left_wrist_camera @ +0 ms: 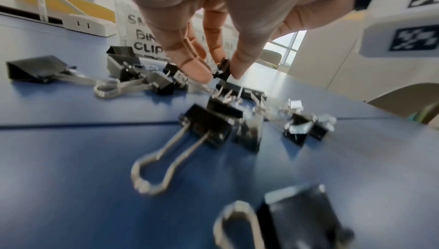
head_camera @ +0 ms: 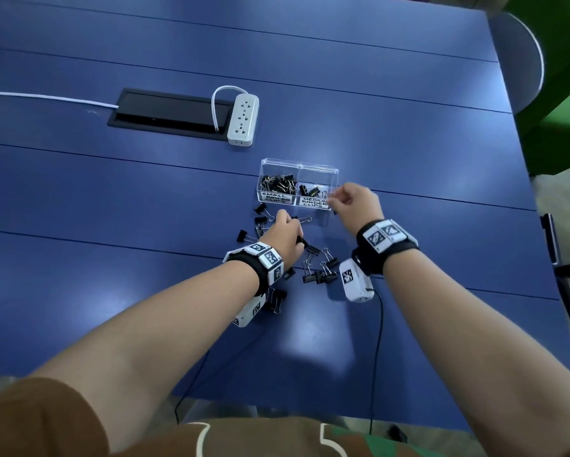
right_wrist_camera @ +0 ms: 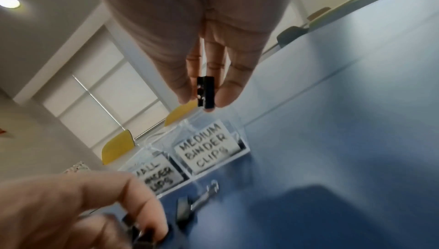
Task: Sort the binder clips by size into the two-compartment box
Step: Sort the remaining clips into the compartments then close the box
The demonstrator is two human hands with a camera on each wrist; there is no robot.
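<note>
Black clips on a blue table, as I see it from my station.

The table (head_camera: 376, 94) is deep blue with thin dark seams. I see binder clips (head_camera: 319, 270) with black bodies and silver wire handles, a clear box (head_camera: 298, 166) with white labels lettered in black, a white power strip (head_camera: 243, 120) and cord, a black hatch (head_camera: 164, 112), black wristbands (head_camera: 387, 250) with black-and-white square-patterned tags, a brown sleeve (head_camera: 29, 420).

A white power strip (head_camera: 243, 121) lies beside a black cable hatch (head_camera: 168, 112).
</note>
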